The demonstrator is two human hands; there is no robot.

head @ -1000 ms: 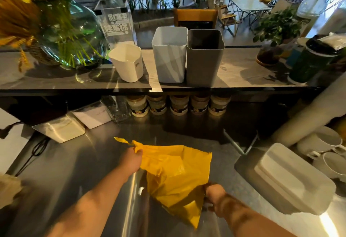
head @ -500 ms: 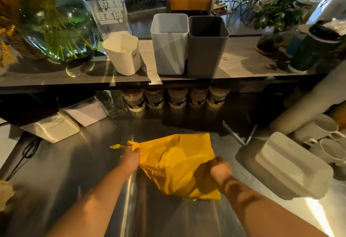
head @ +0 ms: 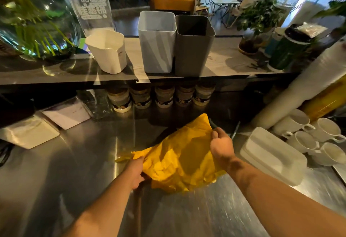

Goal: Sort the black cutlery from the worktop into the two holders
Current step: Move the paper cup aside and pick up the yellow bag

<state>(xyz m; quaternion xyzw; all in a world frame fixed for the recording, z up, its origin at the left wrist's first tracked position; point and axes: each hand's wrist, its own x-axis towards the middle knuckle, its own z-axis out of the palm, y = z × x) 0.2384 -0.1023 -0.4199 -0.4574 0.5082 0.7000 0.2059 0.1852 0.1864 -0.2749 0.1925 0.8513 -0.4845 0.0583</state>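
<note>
**Yellow bag held in both hands over the steel worktop**

The two holders stand on the far shelf [head: 234, 62], touching side by side: white holder [head: 156, 44] on the left, grey holder [head: 193, 49] on the right, both upright. A slim dark tip [head: 212, 122] shows at the far right corner of the yellow bag [head: 179, 160], just beside your right thumb; it is too small to tell what it is.

You hold the bag between both hands. Your left hand [head: 135, 171] grips its near left corner, fingers curled round the bunched plastic. Your right hand [head: 221, 145] holds its right edge, thumb on top, fingers hidden beneath. I cannot tell whether the bag's near edge touches the surface.

The worktop [head: 74, 162] is brushed steel, reflective, with bright glare at near right. On it to the right: a white lidded box [head: 273, 156], then white mugs [head: 309, 139] at the far right. A row of jars [head: 161, 96] sits under the shelf.

On the shelf, left of the holders: a white beaker [head: 108, 51], a clear sign [head: 91, 6] and a round glass vase [head: 33, 17]. To the right is a potted plant [head: 260, 16]. Beyond the shelf the room holds tables and folding chairs.
</note>
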